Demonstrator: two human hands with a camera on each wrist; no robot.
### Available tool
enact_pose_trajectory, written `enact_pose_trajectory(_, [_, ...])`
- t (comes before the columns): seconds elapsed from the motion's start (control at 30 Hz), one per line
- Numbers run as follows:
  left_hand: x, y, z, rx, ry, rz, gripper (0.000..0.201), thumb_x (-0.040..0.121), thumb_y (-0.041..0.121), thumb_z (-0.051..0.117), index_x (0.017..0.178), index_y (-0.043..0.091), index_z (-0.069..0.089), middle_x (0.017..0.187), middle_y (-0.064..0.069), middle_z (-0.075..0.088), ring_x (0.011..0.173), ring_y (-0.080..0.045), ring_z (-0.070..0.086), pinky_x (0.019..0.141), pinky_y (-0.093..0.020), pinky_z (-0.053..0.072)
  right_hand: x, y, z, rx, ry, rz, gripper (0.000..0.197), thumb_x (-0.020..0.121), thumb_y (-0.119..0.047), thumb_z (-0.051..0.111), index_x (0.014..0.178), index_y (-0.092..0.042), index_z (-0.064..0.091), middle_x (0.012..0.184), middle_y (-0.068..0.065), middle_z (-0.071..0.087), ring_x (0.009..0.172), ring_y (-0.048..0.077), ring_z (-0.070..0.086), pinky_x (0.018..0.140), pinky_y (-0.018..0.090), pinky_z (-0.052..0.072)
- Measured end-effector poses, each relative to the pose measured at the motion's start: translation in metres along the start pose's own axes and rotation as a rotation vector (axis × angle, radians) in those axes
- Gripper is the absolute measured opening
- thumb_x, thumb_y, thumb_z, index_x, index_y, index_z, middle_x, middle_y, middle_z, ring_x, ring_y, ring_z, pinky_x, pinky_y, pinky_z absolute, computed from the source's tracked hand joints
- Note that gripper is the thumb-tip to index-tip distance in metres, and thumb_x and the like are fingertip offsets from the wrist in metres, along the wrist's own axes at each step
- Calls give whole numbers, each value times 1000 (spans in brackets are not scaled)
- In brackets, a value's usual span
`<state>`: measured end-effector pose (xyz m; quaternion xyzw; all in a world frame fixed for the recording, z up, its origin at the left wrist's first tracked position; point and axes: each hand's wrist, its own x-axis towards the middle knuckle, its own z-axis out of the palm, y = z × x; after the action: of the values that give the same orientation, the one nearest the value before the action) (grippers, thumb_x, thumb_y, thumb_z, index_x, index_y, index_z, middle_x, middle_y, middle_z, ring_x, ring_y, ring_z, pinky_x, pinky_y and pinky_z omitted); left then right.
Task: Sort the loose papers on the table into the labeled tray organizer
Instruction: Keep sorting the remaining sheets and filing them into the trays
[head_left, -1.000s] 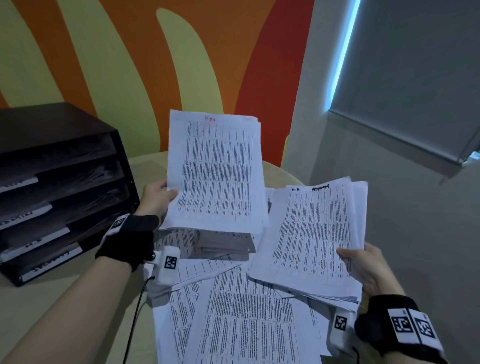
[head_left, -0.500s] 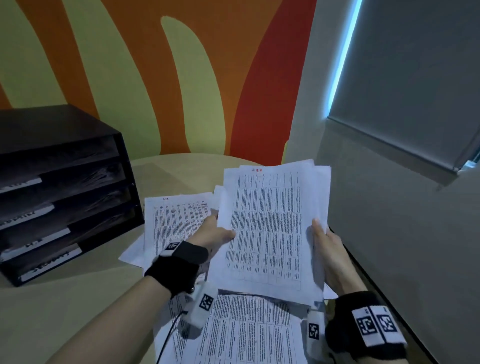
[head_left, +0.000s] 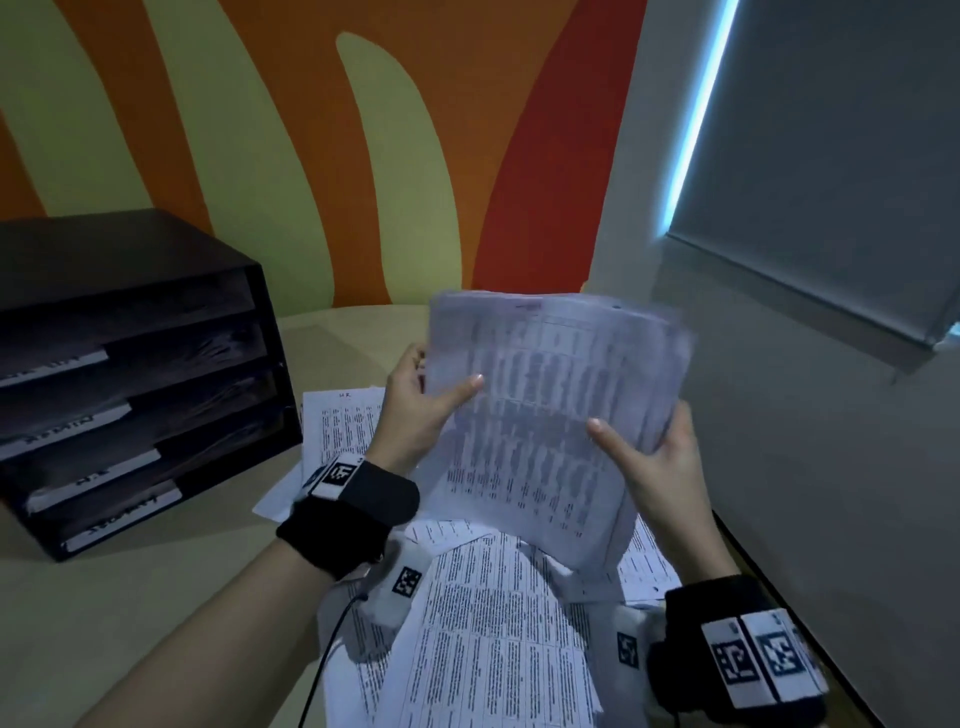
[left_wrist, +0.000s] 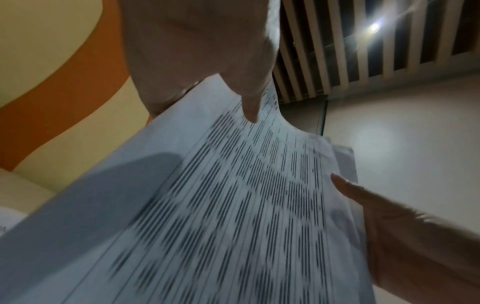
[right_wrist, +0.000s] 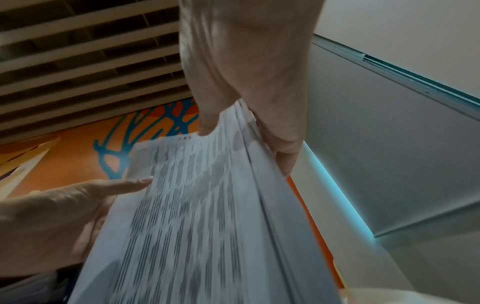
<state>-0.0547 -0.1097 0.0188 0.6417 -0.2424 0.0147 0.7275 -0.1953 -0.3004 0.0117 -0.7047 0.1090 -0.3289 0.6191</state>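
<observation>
Both hands are up off the table, each clamped on one side of the same stack of papers (head_left: 550, 415). The left hand (head_left: 415, 410) has its thumb laid across the front of the top sheet near the left edge, fingers tucked behind. The right hand (head_left: 654, 462) does the same on the right edge, thumb on the printed face, fingers wrapped round the back. From the right wrist view you can see it's a fair few sheets, edges fanned a bit. The stack is held raised and tilted, print facing the person, and it's blurry so I can't read any of it.

Under the hands there's a mess of loose sheets (head_left: 483, 639) spread over the beige table (head_left: 130, 597), overlapping each other, one page (head_left: 343, 431) poking out to the left behind the left wrist. Over on the left of the table sits the dark tray organizer (head_left: 135, 374), four slots stacked with white labels on the shelf fronts, well apart from the held stack. Behind is an orange, red and pale green wall (head_left: 311, 156), and a grey blind (head_left: 831, 156) on the right.
</observation>
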Motion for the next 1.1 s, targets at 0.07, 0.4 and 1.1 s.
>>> enact_pose_trajectory(0.07, [-1, -10, 0, 17, -44, -77, 38, 81, 23, 73, 112, 20, 52, 113, -6, 67, 103, -17, 67, 92, -36, 55, -1, 6, -1, 71, -24, 82, 51, 77, -14, 79, 121, -19, 51, 110, -2, 70, 98, 11, 70, 80, 29, 56])
enact_pose_trajectory(0.4, [9, -57, 8, 431, -46, -231, 54, 90, 36, 64, 133, 11, 41, 127, -6, 50, 116, -19, 51, 94, -31, 45, 7, 43, -15, -172, 175, 360, 8, 89, -3, 65, 93, -6, 58, 84, 13, 63, 75, 28, 60, 73, 45, 53])
enact_pose_trajectory(1.1, [19, -84, -33, 1038, -246, -666, 20, 79, -7, 50, 71, 9, 41, 70, -8, 42, 65, -21, 43, 50, -25, 25, 14, 62, -73, -231, 338, 553, 11, 90, 2, 62, 99, 5, 57, 76, 13, 56, 66, 25, 52, 64, 33, 41])
